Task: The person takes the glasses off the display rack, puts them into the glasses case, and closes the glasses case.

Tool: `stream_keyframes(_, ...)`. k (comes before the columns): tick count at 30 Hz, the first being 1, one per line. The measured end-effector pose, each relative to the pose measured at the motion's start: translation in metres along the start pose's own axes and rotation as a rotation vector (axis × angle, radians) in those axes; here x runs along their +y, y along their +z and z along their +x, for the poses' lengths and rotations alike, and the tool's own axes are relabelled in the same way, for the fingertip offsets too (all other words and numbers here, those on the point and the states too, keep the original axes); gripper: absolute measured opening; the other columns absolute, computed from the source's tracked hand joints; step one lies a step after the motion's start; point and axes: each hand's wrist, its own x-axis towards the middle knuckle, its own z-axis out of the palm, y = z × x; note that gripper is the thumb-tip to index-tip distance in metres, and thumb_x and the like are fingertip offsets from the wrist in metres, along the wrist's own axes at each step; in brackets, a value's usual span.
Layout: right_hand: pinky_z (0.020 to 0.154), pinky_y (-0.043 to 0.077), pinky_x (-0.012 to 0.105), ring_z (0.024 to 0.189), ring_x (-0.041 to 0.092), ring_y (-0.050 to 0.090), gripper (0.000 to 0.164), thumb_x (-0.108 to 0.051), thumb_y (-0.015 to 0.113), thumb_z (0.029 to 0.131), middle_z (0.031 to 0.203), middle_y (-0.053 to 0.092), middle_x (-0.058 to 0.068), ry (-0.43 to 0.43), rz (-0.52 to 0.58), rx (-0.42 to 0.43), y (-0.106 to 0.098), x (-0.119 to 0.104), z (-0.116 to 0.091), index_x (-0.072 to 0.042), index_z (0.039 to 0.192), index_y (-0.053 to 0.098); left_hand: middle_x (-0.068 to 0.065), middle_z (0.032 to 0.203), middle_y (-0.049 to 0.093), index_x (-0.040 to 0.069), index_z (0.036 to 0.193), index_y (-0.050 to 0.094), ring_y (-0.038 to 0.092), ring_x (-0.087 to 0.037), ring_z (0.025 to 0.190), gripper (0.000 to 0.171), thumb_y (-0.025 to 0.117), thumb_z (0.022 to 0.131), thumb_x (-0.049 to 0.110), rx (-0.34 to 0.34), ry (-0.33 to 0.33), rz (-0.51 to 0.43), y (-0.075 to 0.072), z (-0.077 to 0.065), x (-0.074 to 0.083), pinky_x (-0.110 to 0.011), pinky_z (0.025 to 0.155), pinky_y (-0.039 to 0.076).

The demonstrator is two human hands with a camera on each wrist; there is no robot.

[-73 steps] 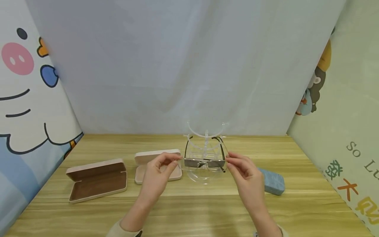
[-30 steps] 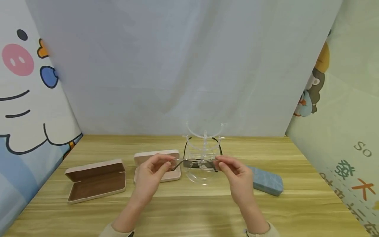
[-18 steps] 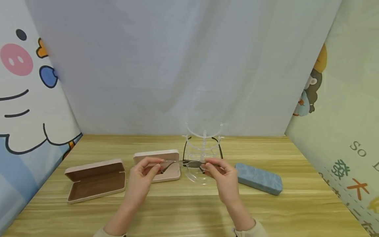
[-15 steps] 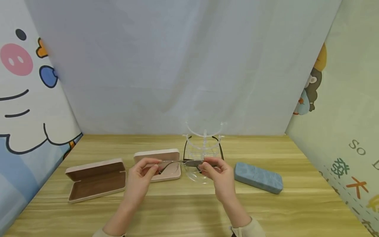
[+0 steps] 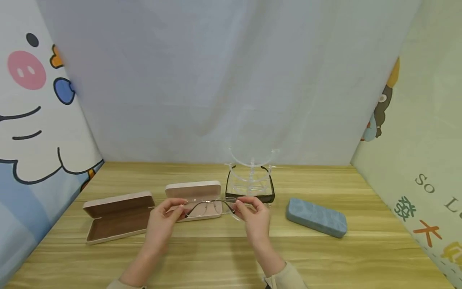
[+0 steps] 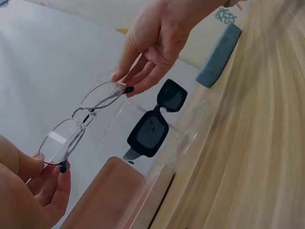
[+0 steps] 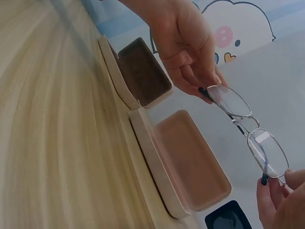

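Note:
Between both hands I hold a pair of eyeglasses (image 5: 198, 209) with thin silver rims and clear lenses, raised in front of the open pink-lined glasses case (image 5: 193, 188). My left hand (image 5: 160, 222) pinches one end of the frame between thumb and fingers. At the other end, my right hand (image 5: 258, 220) pinches it likewise. In the left wrist view the temples lie folded behind the lenses (image 6: 61, 138), dark tips beside the fingers. Black sunglasses (image 6: 151, 130) sit on the clear display stand (image 5: 251, 172), just beyond my right hand.
Another open case (image 5: 120, 220) with a brown lining stands on the left of the wooden table (image 5: 202, 261). A closed blue case (image 5: 317, 216) lies on the right. The stand's upper arcs hold nothing. A pale cloth (image 5: 173, 80) hangs behind the table.
Both hands have carried the eyeglasses left, from in front of the stand to in front of the pink-lined case. The blue case and black sunglasses now show more fully.

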Motion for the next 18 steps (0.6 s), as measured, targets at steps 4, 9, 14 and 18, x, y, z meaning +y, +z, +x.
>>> stream_keyframes(4,0.07,0.055,0.027,0.075,0.019,0.068,0.017,0.003,0.063,0.082,0.083,0.066,0.017,-0.007,-0.023,0.029,0.006,0.006,0.0,0.013,0.094,0.059,-0.011,0.094,0.061,-0.011,0.109,0.056,0.063,-0.005,0.074,0.022,0.051,0.089,-0.004,0.026,-0.014,-0.022,-0.001,0.004,-0.005,-0.019,0.071,0.053)
stream_keyframes(9,0.07,0.055,0.028,0.078,0.023,0.068,0.017,0.005,0.064,0.08,0.088,0.063,0.02,-0.005,-0.034,0.061,0.014,0.014,0.002,0.014,0.093,0.059,-0.008,0.089,0.061,-0.014,0.11,0.054,0.063,-0.006,0.073,0.023,0.051,0.088,-0.006,0.069,-0.025,-0.054,-0.003,0.008,-0.011,-0.02,0.069,0.053)
stream_keyframes(14,0.071,0.055,0.028,0.082,0.028,0.067,0.017,0.007,0.062,0.08,0.093,0.061,0.024,0.016,-0.034,0.063,0.019,0.023,0.003,0.016,0.095,0.059,-0.012,0.099,0.055,-0.013,0.112,0.05,0.064,-0.005,0.073,0.026,0.052,0.088,-0.005,0.12,-0.044,-0.059,-0.005,0.01,-0.015,-0.017,0.068,0.052)
stream_keyframes(18,0.072,0.055,0.027,0.084,0.028,0.067,0.018,0.006,0.061,0.081,0.098,0.061,0.027,0.014,-0.059,0.04,0.022,0.03,0.004,0.015,0.098,0.059,-0.009,0.095,0.056,-0.013,0.109,0.049,0.064,-0.005,0.072,0.024,0.053,0.087,-0.005,0.172,-0.035,-0.092,-0.005,0.012,-0.02,-0.017,0.068,0.052)
